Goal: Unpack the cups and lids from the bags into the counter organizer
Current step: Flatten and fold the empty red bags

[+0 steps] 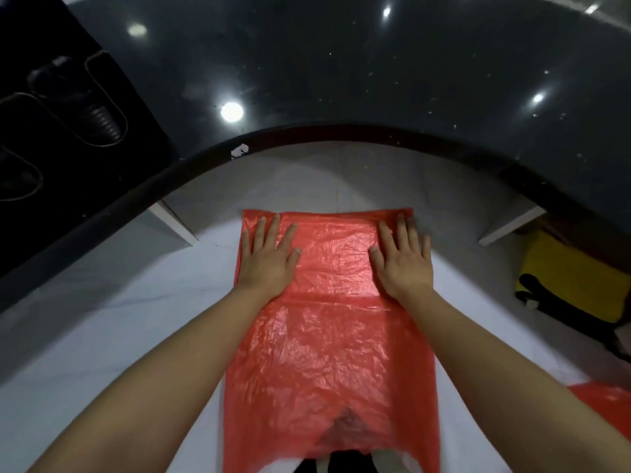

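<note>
Red bag (327, 336) flat | left hand (269, 257), right hand (403, 261) pressing, palms down

Both hands lie flat, fingers straight, on the far end of the red bag (327, 322), the left hand (268, 257) near its left edge and the right hand (403, 261) near its right edge, with a bare strip of bag between them. Just beyond the fingertips the dark counter edge (341, 133) arches overhead, closing off the way forward and up. Outward from the left hand the white surface (102, 336) lies bare. Outward from the right hand, well apart, a yellow and black object (573, 285) sits beside a white panel (508, 223).
</note>
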A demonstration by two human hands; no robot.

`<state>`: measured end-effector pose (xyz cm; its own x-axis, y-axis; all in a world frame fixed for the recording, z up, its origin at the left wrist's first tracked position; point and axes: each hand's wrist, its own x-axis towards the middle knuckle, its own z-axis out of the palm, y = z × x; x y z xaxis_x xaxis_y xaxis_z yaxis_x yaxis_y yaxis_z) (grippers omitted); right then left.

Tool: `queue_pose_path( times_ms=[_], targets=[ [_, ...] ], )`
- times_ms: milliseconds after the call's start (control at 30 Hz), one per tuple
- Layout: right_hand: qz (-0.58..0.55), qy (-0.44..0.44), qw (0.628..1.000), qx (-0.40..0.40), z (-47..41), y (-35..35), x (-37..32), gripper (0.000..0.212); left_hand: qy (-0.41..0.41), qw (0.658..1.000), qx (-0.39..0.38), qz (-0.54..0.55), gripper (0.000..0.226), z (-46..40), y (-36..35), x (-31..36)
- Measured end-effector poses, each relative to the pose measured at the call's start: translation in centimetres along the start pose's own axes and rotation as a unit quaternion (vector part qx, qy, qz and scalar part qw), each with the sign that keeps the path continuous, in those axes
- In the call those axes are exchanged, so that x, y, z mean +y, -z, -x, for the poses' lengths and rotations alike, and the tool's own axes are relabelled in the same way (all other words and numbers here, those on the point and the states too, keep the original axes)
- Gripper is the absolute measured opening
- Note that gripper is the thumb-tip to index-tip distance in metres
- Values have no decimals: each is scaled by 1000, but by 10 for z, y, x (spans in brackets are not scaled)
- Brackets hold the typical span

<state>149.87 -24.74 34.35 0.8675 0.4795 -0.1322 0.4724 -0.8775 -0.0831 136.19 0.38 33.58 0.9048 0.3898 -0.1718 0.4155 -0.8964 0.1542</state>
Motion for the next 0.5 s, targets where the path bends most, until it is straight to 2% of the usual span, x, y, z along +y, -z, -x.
queue_pose_path(
  times_ms=[67,133,267,367,500],
  targets=[
    [-22,16,1000,13,18,12,-21,67,3,1000,16,27,63,18,16,14],
    [-52,70,996,7,47,13,-52,65,-12,999,23,22,61,51,18,34],
    [-72,114,990,-51,97,-7,-94,64,1,999,-32,-10,60,101,-3,48],
    [-43,96,992,-68,119,-25,-69,62,4,999,-33,-19,59,123,-24,33],
    [-33,53,998,-23,137,-33,-4,60,-13,1000,25,-13,56,142,-46,2]
  ],
)
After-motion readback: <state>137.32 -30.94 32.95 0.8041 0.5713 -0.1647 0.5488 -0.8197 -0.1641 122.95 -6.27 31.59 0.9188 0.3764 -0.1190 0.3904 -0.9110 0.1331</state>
